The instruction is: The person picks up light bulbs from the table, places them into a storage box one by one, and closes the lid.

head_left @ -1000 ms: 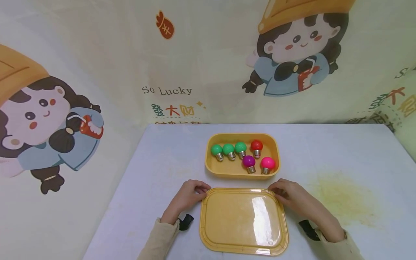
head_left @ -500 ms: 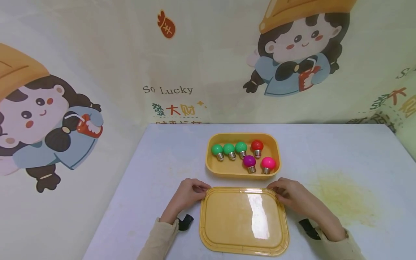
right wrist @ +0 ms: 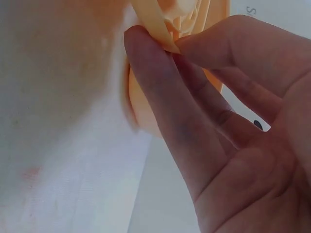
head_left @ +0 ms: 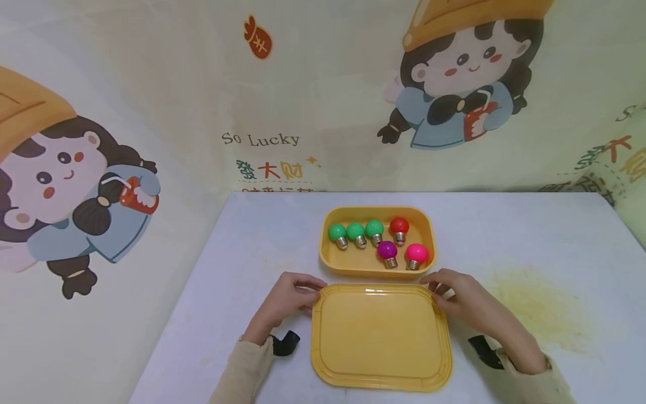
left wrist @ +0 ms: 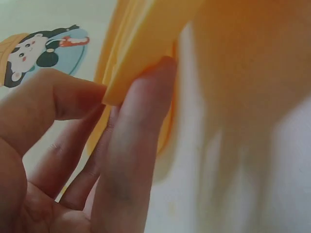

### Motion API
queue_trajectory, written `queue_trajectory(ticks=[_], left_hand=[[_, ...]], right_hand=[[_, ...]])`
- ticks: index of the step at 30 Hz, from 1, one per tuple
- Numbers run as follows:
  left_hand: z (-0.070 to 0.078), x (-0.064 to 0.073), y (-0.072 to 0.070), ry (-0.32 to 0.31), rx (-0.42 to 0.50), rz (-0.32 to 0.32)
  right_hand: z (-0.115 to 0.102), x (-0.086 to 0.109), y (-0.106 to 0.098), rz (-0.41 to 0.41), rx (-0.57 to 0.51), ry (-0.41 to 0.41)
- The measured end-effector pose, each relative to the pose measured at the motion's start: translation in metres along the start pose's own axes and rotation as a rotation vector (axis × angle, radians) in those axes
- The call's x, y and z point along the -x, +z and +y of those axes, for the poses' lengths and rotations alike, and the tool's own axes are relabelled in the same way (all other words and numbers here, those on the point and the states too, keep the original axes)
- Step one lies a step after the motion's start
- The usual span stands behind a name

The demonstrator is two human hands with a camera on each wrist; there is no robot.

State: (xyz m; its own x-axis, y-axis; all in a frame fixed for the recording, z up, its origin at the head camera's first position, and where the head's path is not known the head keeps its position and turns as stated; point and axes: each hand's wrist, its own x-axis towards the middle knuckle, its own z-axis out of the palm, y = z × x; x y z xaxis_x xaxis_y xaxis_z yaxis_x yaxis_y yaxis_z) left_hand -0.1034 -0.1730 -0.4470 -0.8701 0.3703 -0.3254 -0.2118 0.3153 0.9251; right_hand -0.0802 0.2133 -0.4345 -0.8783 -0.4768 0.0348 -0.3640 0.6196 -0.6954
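Both hands hold a flat yellow plastic lid (head_left: 381, 336) by its two far corners. My left hand (head_left: 289, 300) pinches the left corner between thumb and fingers (left wrist: 141, 121). At the right corner, my right hand (head_left: 464, 300) pinches the rim in the same way, with its fingers (right wrist: 170, 107) seen under the edge in the right wrist view. The lid's far edge looks raised off the table. Just beyond it stands a yellow box (head_left: 348, 264) without a cover. Inside lie three green bulbs (head_left: 355, 230), a red bulb (head_left: 399, 226), a purple bulb (head_left: 387, 250) and a pink bulb (head_left: 416, 253).
The white table (head_left: 242, 252) has a yellowish stain (head_left: 540, 308) on its right side. A printed cloth (head_left: 333, 84) with cartoon figures hangs behind and to the left. A black wrist mount (head_left: 286, 343) shows under the left sleeve, another black mount (head_left: 485, 352) under the right.
Both hands have lifted the lid slightly; its far edge has shifted up towards the box and the bright reflection on it has mostly gone. The box and bulbs stay put.
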Motion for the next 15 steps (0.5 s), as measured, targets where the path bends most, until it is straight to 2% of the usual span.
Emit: queue_trajectory(ticks=[5, 15], left_hand=[[0.004, 0.002, -0.003, -0.004, 0.049, -0.007], [0.011, 0.003, -0.006, 0.051, 0.042, -0.017]], right_hand=[[-0.003, 0.001, -0.003, 0.004, -0.016, 0.019], [-0.003, 0.007, -0.011, 0.063, -0.065, -0.012]])
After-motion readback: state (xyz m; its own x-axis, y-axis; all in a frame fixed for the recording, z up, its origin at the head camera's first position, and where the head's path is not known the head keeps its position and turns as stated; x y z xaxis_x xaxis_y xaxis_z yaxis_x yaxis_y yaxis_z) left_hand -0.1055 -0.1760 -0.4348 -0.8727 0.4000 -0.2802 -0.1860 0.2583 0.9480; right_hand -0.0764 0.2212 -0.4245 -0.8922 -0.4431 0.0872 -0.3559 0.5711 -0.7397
